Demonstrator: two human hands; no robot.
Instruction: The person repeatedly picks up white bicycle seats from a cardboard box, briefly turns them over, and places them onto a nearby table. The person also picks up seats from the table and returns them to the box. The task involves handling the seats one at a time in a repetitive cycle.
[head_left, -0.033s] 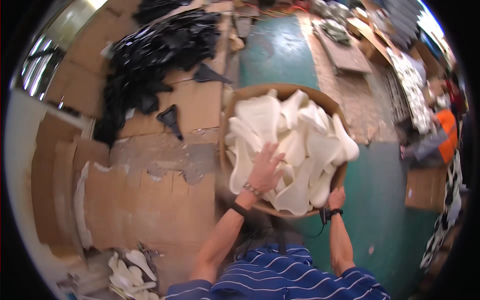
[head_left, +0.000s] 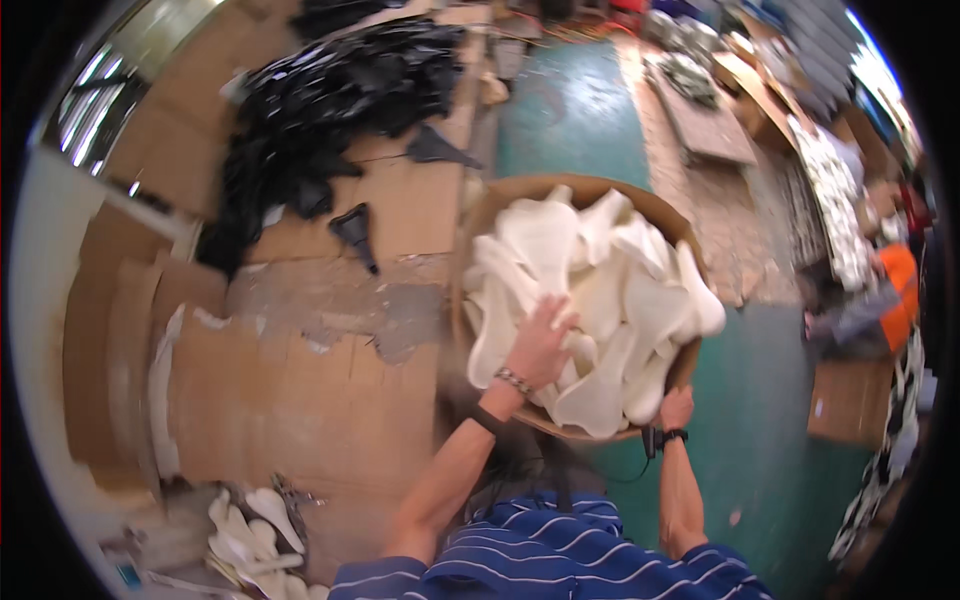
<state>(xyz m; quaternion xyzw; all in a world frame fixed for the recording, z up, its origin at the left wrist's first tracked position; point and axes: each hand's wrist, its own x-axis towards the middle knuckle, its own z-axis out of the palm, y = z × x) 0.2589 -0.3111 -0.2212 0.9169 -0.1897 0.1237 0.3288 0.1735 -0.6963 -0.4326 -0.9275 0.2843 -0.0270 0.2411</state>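
A round-looking cardboard box (head_left: 487,205) in front of me is heaped with off-white, bicycle-saddle-shaped pieces (head_left: 540,232). My left hand (head_left: 540,345) lies on the heap at its near left side, fingers spread and holding nothing visible. With my right hand (head_left: 677,407) I grip the box's near right rim, the fingers closed and partly hidden. A bracelet and a dark band circle my left wrist; a black device is strapped at my right wrist.
Black saddle-shaped pieces (head_left: 345,95) pile on cardboard at the far left, one loose piece (head_left: 355,235) nearer. More off-white pieces (head_left: 250,535) lie at the lower left. A person in orange (head_left: 900,285) is at the right, near a carton (head_left: 848,400). Green floor (head_left: 760,400) runs beside the box.
The box and its surroundings sit slightly further right and lower in the picture. Both hands keep their places, the left on the pieces, the right on the rim.
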